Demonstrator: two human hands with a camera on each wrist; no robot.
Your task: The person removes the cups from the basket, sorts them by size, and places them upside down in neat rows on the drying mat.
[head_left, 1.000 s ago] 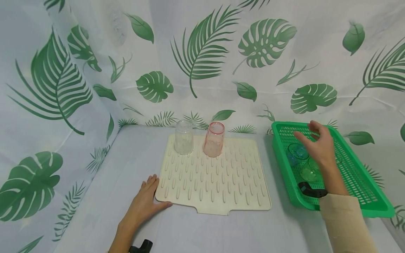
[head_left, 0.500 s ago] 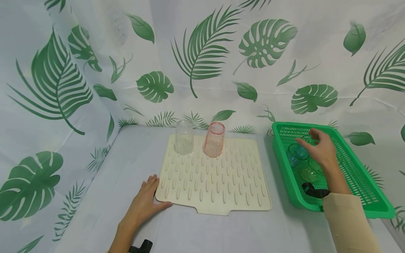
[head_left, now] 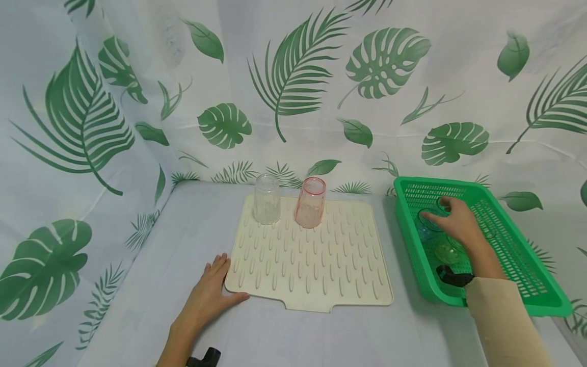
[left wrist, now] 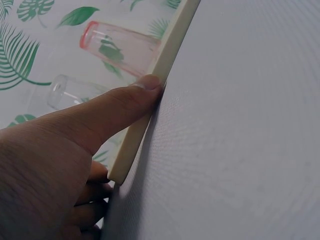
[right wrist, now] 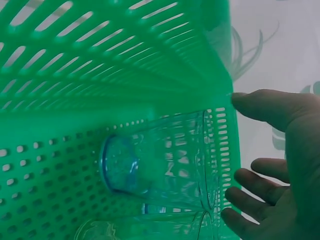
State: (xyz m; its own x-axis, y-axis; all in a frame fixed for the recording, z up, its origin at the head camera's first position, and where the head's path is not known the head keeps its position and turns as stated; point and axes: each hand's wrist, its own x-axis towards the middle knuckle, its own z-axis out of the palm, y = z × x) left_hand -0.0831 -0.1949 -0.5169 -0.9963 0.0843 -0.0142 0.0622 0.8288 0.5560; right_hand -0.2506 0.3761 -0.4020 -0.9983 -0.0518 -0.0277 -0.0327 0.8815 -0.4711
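My left hand (head_left: 207, 291) rests at the near left corner of the cream ridged drying mat (head_left: 316, 265). Its thumb touches the mat's front edge and its fingers lie along the left side. Over the green basket (head_left: 415, 270), my right hand (head_left: 460, 224) hovers with fingers and thumb spread around a gap. Below that hand a blue glass (right wrist: 155, 160) stands in the basket, apart from the fingers in the right wrist view. Beside it is a yellow-green glass (head_left: 446, 253), partly covered by the hand. A further glass rim shows near the fingertips.
A clear glass (head_left: 267, 200) and a pink glass (head_left: 311, 203) stand upside down at the back of the mat. Leaf-printed cloth (head_left: 293, 153) rises behind the table. The basket's slotted walls surround the right hand's area.
The right hand has lowered into the basket and shifted slightly left, over the blue glass. My left hand, the mat and the two glasses on it stay put.
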